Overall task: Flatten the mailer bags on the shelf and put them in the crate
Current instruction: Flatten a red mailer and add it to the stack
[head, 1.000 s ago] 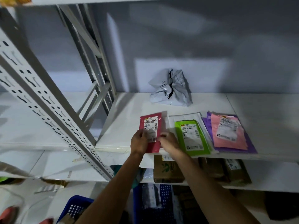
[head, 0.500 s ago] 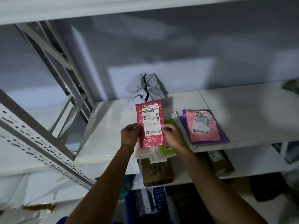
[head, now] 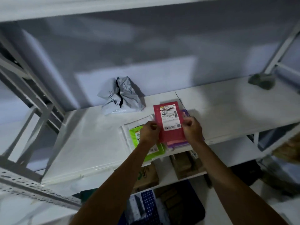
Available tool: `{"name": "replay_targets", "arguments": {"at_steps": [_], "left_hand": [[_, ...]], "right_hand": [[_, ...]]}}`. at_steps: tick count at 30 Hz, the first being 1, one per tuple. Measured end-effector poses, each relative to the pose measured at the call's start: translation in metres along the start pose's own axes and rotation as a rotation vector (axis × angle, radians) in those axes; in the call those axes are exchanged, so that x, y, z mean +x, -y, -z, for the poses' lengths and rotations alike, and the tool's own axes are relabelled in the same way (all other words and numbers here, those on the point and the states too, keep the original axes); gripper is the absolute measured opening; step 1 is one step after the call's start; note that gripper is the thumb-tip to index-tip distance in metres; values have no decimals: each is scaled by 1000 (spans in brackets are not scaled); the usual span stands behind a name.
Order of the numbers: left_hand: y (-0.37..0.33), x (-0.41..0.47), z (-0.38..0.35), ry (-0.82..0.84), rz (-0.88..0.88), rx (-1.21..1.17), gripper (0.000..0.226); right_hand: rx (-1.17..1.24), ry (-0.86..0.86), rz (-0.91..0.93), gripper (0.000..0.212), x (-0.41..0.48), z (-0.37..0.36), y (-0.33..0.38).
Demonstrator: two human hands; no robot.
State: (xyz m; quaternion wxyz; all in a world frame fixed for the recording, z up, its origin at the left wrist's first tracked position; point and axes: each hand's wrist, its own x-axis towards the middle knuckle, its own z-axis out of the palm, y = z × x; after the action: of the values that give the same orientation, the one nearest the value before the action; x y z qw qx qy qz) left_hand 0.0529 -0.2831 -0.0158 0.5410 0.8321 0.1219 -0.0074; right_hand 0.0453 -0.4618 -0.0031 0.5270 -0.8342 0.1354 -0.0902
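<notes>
A red mailer bag [head: 168,120] with a white label is held upright-facing above the white shelf [head: 90,143]. My left hand [head: 150,132] pinches its left edge and my right hand [head: 193,129] grips its right edge. It hovers over a pink and purple mailer stack [head: 177,144], mostly hidden beneath it. A green mailer [head: 154,151] lies on a clear bag [head: 126,135] to the left. A crumpled grey mailer [head: 121,96] sits at the back of the shelf. A blue crate [head: 148,207] shows below, between my forearms.
Cardboard boxes [head: 146,176] fill the lower shelf. A slotted metal upright [head: 37,187] crosses the lower left. A dark grey-green lump [head: 262,81] rests at the shelf's far right, by another frame post [head: 282,46].
The red mailer was lifted off the shelf with both hands and carried right, from left of the green mailer to above the pink and purple stack. The view shifted too.
</notes>
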Motion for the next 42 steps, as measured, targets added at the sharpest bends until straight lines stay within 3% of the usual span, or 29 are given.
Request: {"name": "replay_targets", "arguments": {"at_steps": [4, 7, 9, 12, 15, 18, 22, 28, 36, 42], "left_hand": [[-5, 1, -29, 28, -32, 186, 30], [-6, 0, -47, 21, -83, 350, 46], [-4, 0, -53, -38, -172, 467, 56], [-4, 10, -59, -166, -426, 544, 51], [2, 29, -66, 9, -611, 725, 68], [18, 42, -75, 175, -682, 903, 73], [32, 45, -84, 176, -696, 906, 74], [45, 47, -94, 159, -697, 920, 67], [41, 40, -91, 135, -641, 838, 64], [33, 38, -86, 180, -591, 935, 66]], "right_hand": [[-87, 62, -95, 39, 12, 17, -17], [-220, 86, -132, 37, 18, 21, -29], [-341, 37, -96, 36, 19, 19, -32], [-466, -20, 92, 37, 26, 10, -34], [-528, 83, 354, 46, 39, -4, -34], [-619, 280, 430, 54, 52, -22, -43], [-609, 234, 464, 67, 60, -42, -65], [-758, 266, 571, 61, 67, -47, -94], [-700, 270, 550, 73, 62, -47, -92], [-756, 290, 586, 70, 60, -41, -80]]}}
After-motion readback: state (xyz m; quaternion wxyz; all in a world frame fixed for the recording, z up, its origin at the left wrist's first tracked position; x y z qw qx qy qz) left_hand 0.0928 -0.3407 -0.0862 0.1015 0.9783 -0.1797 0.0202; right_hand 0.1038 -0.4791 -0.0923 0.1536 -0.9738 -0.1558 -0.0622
